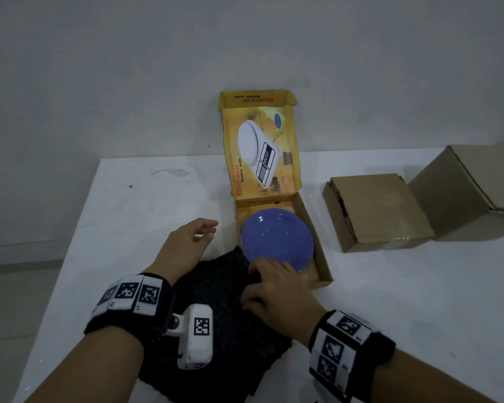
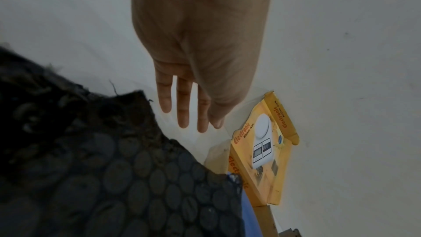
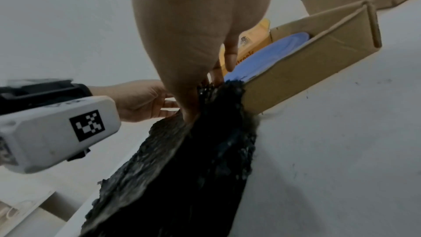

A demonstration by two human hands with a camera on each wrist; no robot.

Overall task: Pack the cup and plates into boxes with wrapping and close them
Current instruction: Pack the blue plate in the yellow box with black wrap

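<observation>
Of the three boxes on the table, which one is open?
The yellow kitchen-scale box: its lid stands up and a blue plate lies inside. The two plain brown cardboard boxes beside it are closed.

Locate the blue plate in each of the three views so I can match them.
Head: blue plate lies centre, inside the yellow box.
Left wrist: only a blue sliver at the bottom edge.
Right wrist: upper right, inside the box.
Shared landmark: black bubble wrap beside the box.

- White desk, scuffed, with dark specks and a smudge near its far left corner.
- Plain grey-white wall right behind it.
- Pale floor at left.
</observation>
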